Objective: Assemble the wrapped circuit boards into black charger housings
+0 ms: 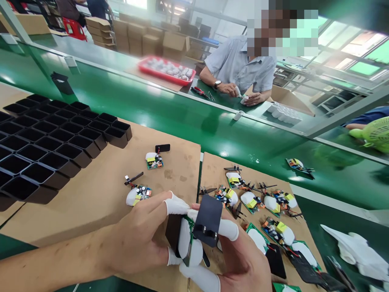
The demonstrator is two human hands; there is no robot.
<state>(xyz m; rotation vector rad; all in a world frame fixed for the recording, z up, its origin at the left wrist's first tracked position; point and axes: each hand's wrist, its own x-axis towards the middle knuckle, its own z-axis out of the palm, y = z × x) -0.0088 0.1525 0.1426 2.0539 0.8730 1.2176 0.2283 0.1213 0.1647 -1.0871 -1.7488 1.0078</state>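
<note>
My left hand (142,239) and my right hand (240,259) meet low in the middle, both with white finger cots. Between them they pinch a small circuit board (190,239) with a black plastic housing piece (208,221) at its top; the right fingers grip the black piece, the left fingers hold the board side. Two loose boards (138,194) (154,161) lie on the cardboard just beyond my left hand. Several more boards with yellow parts (252,200) lie scattered right of my right hand.
A black tray of empty square cells (45,142) fills the left. Past the cardboard mats (100,190) runs a green conveyor belt (170,113). Across it sits another person (240,69) handling a small white part, with a red tray (168,71) nearby. A green fan (375,134) is at right.
</note>
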